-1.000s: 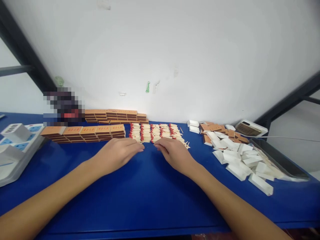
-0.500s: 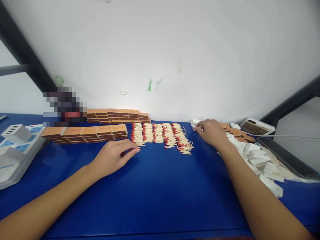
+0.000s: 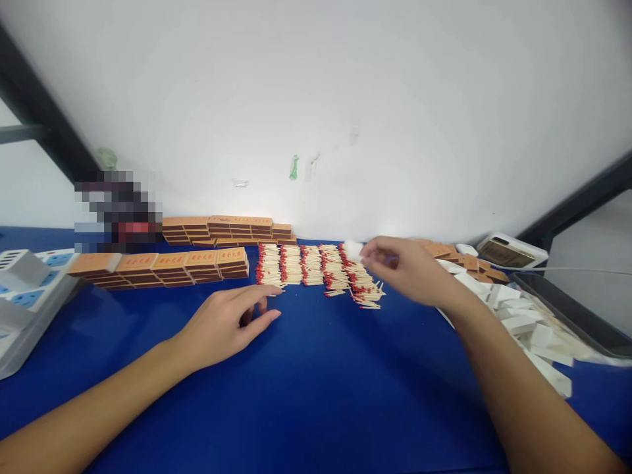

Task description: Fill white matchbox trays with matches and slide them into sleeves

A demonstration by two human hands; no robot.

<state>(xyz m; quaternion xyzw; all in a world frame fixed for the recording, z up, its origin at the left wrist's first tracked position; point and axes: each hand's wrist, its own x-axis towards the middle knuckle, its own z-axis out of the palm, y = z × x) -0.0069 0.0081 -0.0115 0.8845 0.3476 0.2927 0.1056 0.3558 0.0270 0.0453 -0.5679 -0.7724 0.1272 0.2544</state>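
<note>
A person's two bare arms reach across a blue tabletop [image 3: 316, 395] toward a white wall [image 3: 316, 99]. The left hand [image 3: 230, 324] rests palm down on the table. It is empty, with fingers loosely curled and slightly spread, and its fingertips are just short of the near ends of the red-tipped wooden matches [image 3: 316, 266]. These matches lie in neat side-by-side rows at the middle of the table, and the rightmost row spills loose.

The right hand [image 3: 409, 270] hovers above the right end of the rows, thumb and fingers pinched on a small white cardboard tray [image 3: 352, 250]. The tray is blurred, so it may be an inner matchbox drawer.

To the left of the matches and behind them stand stacks of orange matchbox sleeves [image 3: 158, 266]. A heap of white cardboard trays [image 3: 518, 319] lies to the right, beside the right forearm. A grey and blue power strip [image 3: 24, 296] sits at the far left edge.
</note>
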